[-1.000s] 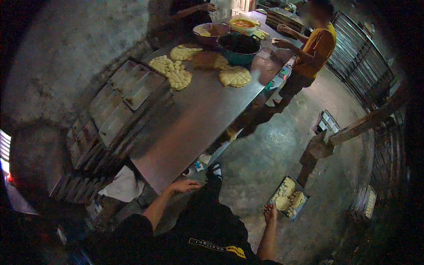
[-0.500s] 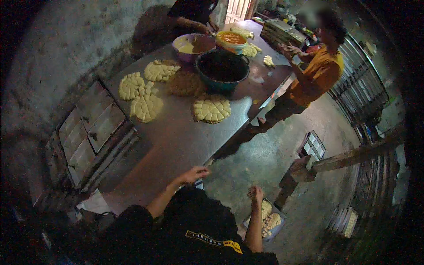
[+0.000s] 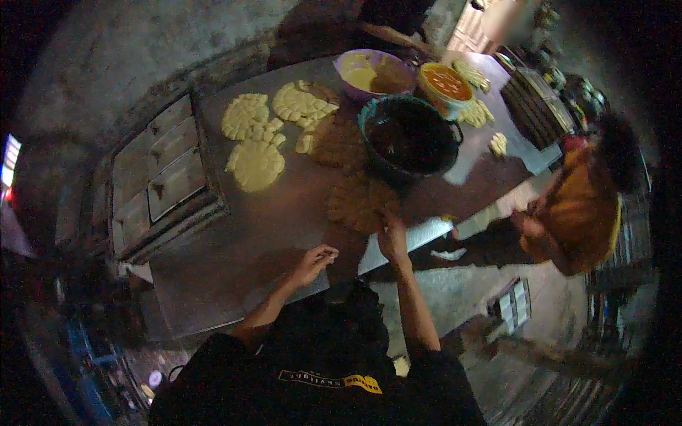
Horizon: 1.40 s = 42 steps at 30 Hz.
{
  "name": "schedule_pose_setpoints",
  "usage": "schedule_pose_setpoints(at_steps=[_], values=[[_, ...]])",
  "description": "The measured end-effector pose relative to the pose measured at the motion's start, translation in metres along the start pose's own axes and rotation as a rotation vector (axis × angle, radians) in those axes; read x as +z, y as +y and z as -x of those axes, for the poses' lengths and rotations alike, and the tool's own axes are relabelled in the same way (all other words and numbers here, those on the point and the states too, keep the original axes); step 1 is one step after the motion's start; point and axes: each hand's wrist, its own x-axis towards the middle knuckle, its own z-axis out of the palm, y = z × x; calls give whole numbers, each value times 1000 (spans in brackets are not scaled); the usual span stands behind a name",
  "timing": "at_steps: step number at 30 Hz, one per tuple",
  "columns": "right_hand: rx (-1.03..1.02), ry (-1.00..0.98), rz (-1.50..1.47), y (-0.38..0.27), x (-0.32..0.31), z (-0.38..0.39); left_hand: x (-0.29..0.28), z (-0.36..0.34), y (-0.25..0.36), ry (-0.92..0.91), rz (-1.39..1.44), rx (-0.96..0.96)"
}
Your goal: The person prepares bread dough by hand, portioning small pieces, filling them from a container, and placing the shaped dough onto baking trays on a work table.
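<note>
My right hand (image 3: 392, 238) reaches over the table to the near right edge of a scored round of dough (image 3: 359, 202), which lies in shadow. Its fingertips meet that edge, but they are too blurred and dark to show a grip. Lower and to the left, my left hand (image 3: 317, 264) hovers above the near part of the metal table (image 3: 213, 284), fingers loosely bent and apart, with nothing visible in them. Farther left lie other pale scored dough rounds (image 3: 259, 167). Just beyond the shadowed dough stands a dark green basin (image 3: 408, 167) with dark insides.
Behind the basin are a purple bowl (image 3: 376, 74) with pale batter and a tub (image 3: 444, 89) of orange liquid. Stacked metal trays (image 3: 167, 170) stand at the left. A co-worker in orange (image 3: 579, 213) is at the right; another person's arm (image 3: 398, 39) shows at the far side.
My right hand has come up from beside the table to the dough's edge. My left hand has moved farther over the table. The view has swung and come closer; the co-worker in orange is lower right.
</note>
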Motion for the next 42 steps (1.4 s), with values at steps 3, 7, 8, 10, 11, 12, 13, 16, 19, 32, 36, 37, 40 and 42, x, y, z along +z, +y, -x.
schedule_pose_setpoints(at_steps=[3, 7, 8, 10, 11, 12, 13, 16, 19, 32, 36, 37, 40, 42], values=[[-144, -139, 216, 10, 17, -58, 15, -4, -4, 206, -91, 13], [-65, -365, 197, 14, 47, -118, 38, 2, 25, 423, -197, -5], [-32, -438, 166, 13, 51, -124, 45, 3, 16, 436, -126, 8], [-7, -577, 114, 14, 51, -129, 57, 7, -1, 501, 129, -8], [-112, -545, 56, 17, 51, -129, 65, 11, -2, 535, 259, -9], [-212, -511, -5, 22, 48, -129, 74, 17, -3, 618, 165, 43], [-305, -471, -71, 24, 47, -125, 84, 25, 6, 693, 65, 91], [-254, -512, -26, 32, 51, -127, 90, 46, 12, 784, 71, -112], [-301, -513, 142, -5, 24, -130, 96, 54, 23, 845, 64, -331], [-555, -32, -143, -90, -47, -115, 55, 2, 69, 469, 450, 88], [-383, -56, -267, -98, -50, -144, 40, 7, 88, 355, 361, 124], [-282, -54, -411, -100, -50, -153, 35, 9, 88, 322, 323, 120], [-446, 101, -182, -126, -73, -155, 32, 33, 91, 335, 373, 61], [-546, 236, -13, -139, -78, -155, 25, 54, 87, 330, 412, 38]])
